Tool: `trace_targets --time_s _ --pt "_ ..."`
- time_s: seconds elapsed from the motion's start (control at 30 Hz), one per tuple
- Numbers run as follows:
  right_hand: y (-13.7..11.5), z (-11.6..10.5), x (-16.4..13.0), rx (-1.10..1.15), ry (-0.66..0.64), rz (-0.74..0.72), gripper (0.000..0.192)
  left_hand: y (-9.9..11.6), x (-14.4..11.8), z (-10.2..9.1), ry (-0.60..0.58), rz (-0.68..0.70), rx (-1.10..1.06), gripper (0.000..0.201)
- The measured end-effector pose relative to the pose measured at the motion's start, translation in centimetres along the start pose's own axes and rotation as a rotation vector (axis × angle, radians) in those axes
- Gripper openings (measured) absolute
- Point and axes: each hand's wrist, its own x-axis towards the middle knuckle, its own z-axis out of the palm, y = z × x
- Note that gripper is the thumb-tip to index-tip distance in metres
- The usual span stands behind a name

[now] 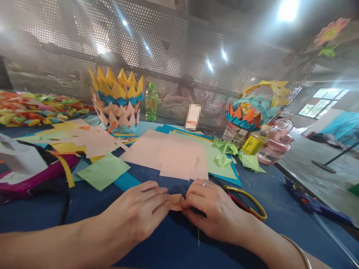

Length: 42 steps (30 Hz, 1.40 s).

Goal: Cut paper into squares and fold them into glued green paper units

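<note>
Perforated metal sheeting backed a blue table [92,203] littered with craft paper. At its near edge, the left hand [140,211] and right hand [214,211] met, fingertips of both pressed together on a small folded peach paper [176,202] held just above the tabletop between them. Yellow-handled scissors [248,203] lay just beside the right hand. Farther off sat pink paper squares [174,157], green folded pieces [227,151] and 2 paper baskets [117,101].
</note>
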Motion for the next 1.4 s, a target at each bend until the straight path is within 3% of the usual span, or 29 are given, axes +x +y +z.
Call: trace_targets --time_s 0.2,0.37,0.7,0.9,1.4 --pt "-0.5 0.6 -0.2 0.015 0.027 -0.020 0.022 1.1 1.4 -1.6 0.058 -0.067 -0.086 0.032" --pt "-0.4 0.5 -0.3 0.092 0.021 0.005 0.020 0.6 1.8 -1.2 0.019 -0.126 -0.269 0.027" --pt "0.4 0.7 -0.2 0.413 0.031 0.322 0.020 0.5 2.6 -1.3 0.015 -0.336 -0.502 0.019" --pt "0.2 0.2 0.0 0.389 0.000 0.357 0.015 0.2 3.2 -0.9 -0.030 -0.389 -0.521 0.023" --pt "0.1 0.7 -0.1 0.319 0.005 0.403 0.020 0.1 3.9 0.0 -0.021 -0.453 -0.436 0.021"
